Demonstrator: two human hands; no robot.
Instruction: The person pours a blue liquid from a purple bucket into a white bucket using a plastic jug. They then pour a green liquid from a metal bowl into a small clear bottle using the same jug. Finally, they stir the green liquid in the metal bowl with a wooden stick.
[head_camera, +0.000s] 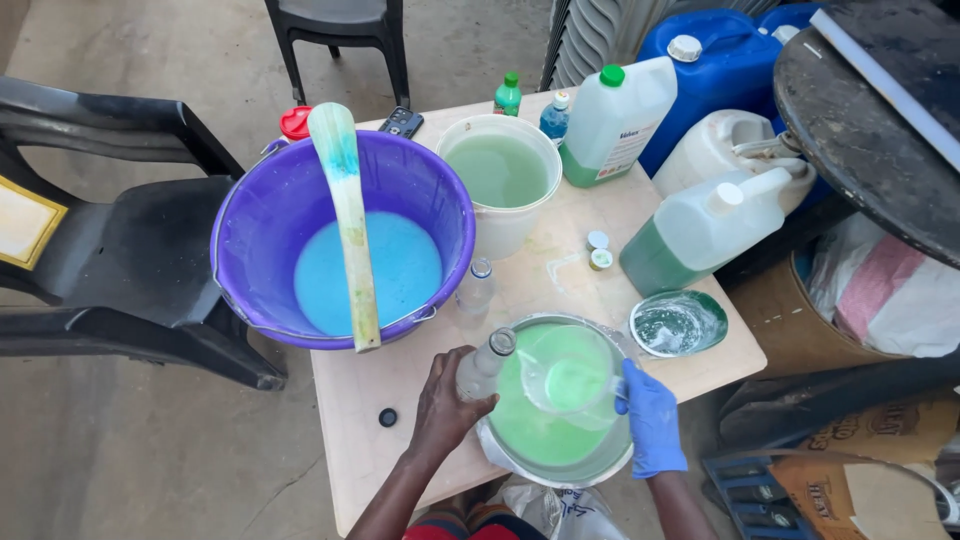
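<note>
The small clear bottle (484, 364) leans over the near-left rim of the metal bowl (610, 462) of green liquid, its long axis tilted, open neck pointing up and to the right. The left hand (444, 407) has its fingers closed around the bottle's lower body. The gloved right hand (652, 420) has its fingers wrapped around a clear jug (566, 382) over the bowl, near on the surface (400, 400).
</note>
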